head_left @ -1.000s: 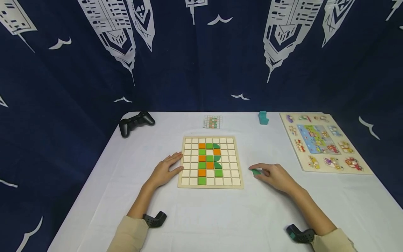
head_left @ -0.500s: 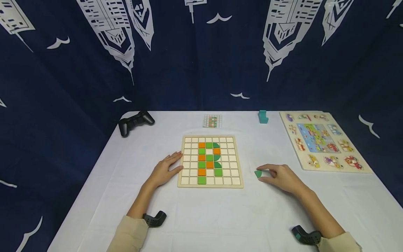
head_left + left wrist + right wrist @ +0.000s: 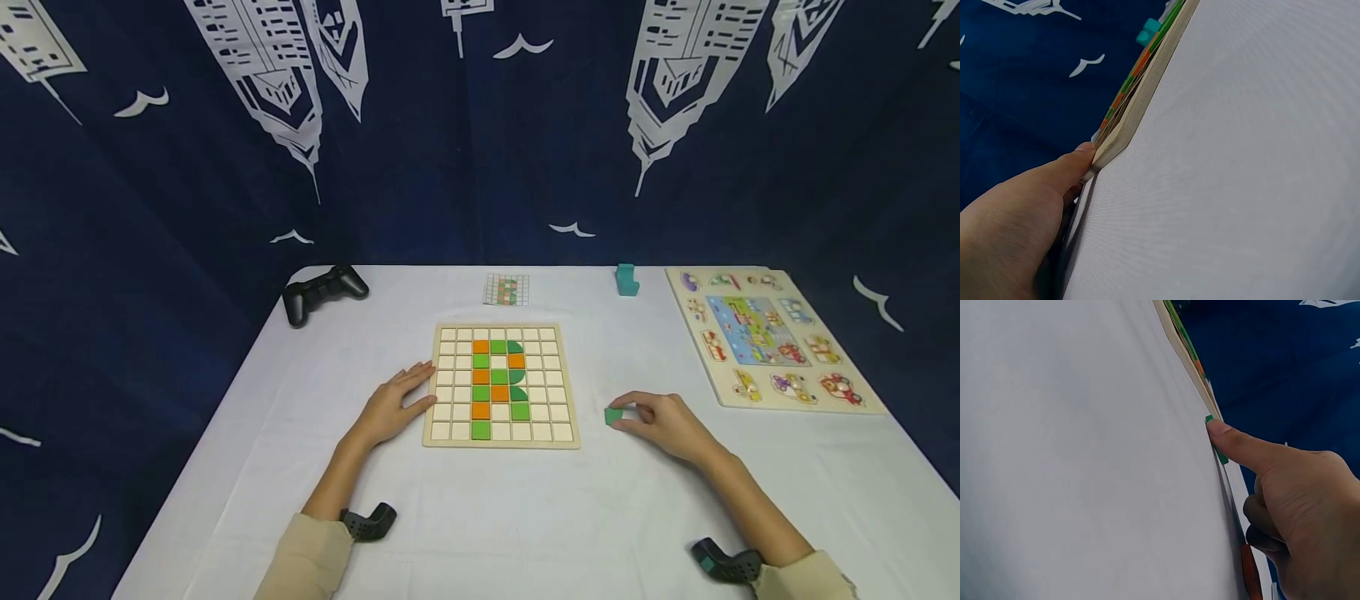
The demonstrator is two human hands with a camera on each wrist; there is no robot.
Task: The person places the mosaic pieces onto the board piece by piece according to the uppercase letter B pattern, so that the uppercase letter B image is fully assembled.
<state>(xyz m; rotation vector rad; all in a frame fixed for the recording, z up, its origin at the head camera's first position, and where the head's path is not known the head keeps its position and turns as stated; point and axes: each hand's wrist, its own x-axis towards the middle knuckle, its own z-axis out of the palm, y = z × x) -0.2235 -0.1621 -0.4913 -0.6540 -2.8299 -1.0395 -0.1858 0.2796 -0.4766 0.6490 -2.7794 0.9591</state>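
A square wooden grid board (image 3: 536, 432) lies in the middle of the white table. Orange, light green and dark green pieces fill some of its cells; the dark green ones have a rounded side. My left hand (image 3: 392, 410) rests at the board's left edge with its fingers extended, and in the left wrist view the thumb (image 3: 1075, 164) touches the board's corner. To the right of the board, my right hand (image 3: 660, 423) pinches a small dark green tile (image 3: 612, 416) between thumb and forefinger. Its other fingers are curled in. In the right wrist view the thumb covers part of the tile (image 3: 1222, 456).
Behind the board lies a small card (image 3: 506, 290) printed with a coloured grid pattern. A black game controller (image 3: 326, 293) sits at the back left. At the back right are a teal block (image 3: 627, 281) and a picture puzzle board (image 3: 765, 387).
My right hand has shifted slightly right, away from the board. The green tile has turned between its fingers and shows more of itself. My left hand stays where it was.
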